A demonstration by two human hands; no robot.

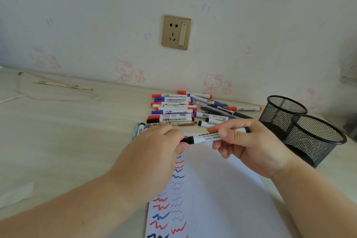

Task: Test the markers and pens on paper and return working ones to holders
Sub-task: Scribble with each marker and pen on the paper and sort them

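My right hand (251, 145) grips the white barrel of a black whiteboard marker (206, 138), held level above the top of the paper. My left hand (160, 145) pinches the marker's black cap end. The white paper (222, 199) lies on the desk below, with red, blue and black squiggles down its left side. A pile of markers and pens (177, 110) with red, blue and black caps lies beyond the hands. Two black mesh holders (282, 114) (316, 137) stand to the right; their insides look empty.
The pale wooden desk (67, 141) runs up to a wall with a gold socket (176, 32). Several pens (138, 130) lie partly hidden behind my left hand. A thin cord and sticks (61, 85) lie at the far left.
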